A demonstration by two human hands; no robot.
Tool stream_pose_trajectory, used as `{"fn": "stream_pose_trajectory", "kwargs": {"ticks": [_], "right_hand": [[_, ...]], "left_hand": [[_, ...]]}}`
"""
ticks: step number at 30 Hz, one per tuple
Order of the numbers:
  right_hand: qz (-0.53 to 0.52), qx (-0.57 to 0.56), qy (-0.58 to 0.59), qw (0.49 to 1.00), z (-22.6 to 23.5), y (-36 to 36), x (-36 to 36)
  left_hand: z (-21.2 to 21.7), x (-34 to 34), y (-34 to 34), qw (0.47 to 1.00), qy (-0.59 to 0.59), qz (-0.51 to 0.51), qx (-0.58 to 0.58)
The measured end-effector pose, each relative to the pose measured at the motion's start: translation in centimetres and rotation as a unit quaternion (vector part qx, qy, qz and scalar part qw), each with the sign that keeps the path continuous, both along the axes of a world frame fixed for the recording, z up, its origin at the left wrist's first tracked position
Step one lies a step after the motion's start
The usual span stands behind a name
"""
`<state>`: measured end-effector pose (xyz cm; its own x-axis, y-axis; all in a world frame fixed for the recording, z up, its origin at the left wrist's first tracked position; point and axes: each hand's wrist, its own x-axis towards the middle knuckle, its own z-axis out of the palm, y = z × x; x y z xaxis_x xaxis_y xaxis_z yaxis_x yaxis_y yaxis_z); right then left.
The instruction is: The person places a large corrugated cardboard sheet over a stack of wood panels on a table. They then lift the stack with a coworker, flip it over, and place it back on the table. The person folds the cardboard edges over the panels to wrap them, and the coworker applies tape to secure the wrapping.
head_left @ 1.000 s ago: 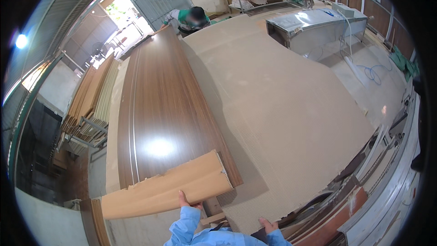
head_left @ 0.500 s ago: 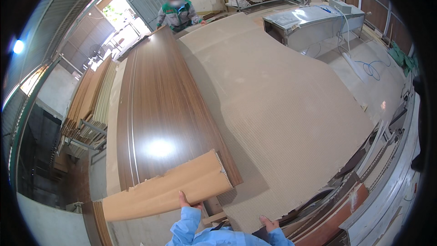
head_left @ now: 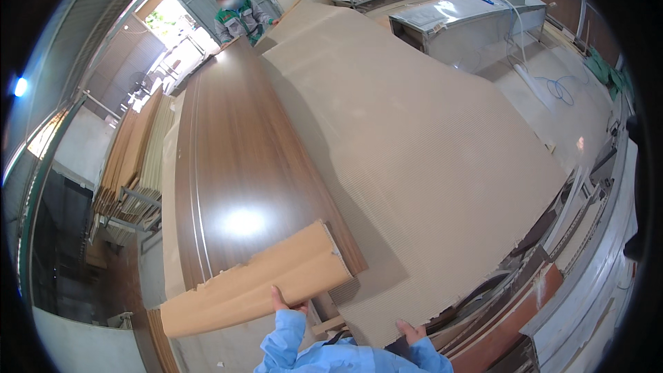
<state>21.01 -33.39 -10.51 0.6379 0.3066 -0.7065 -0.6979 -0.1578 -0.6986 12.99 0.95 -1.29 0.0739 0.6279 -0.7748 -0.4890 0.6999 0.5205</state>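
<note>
1. see the corrugated sheet (head_left: 442,145), largest of all, running from the right hand (head_left: 411,333) far out ahead of the grip; find its far edge raised higher than a second ago, beside the co-worker (head_left: 238,17), now upright after bending low. judge it to be held from opposite ends at once, with less of it lying flat at the far side.
2. find the wood-grain panel (head_left: 242,138) ahead of the left hand (head_left: 286,302), lying flat beside the sheet, glossy, with a bright glare and two pale lines along its left part.
3. look left of the grips, well apart, for the stacked boards (head_left: 138,145) on a metal frame.
4. look far ahead and right of the right grip for the metal table (head_left: 476,10), with a blue hose (head_left: 563,90) on the floor just beyond its near side.
5. note the folded cardboard strip (head_left: 255,280) in the left grip, overlapping the panel's near end; pinched there, thumb on top, fingers mostly hidden.
6. note the right grip closed narrowly on the sheet's near edge, thumb uppermost; cannot tell how the hidden fingers lie.
</note>
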Motion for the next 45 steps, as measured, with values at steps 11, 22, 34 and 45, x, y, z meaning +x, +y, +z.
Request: {"fn": "stream_pose_trajectory", "kwargs": {"ticks": [11,22,34,45], "right_hand": [[-0.019,0.034,-0.066,0.997,-0.8,-0.3,-0.5],[0.039,0.055,-0.043,0.997,-0.8,2.0,-1.5],[0.087,0.039,0.036,0.995,0.3,4.1,-2.1],[0.082,0.071,0.072,0.992,0.7,6.1,-4.7]], "left_hand": [[0.1,0.0,0.1,1.000,0.013,0.016,-0.011],[2.5,0.0,-0.2,0.998,0.057,0.004,0.017],[4.3,0.2,-0.5,0.996,0.065,0.050,0.043],[1.9,0.0,-0.6,0.996,0.074,0.036,0.040]]}}
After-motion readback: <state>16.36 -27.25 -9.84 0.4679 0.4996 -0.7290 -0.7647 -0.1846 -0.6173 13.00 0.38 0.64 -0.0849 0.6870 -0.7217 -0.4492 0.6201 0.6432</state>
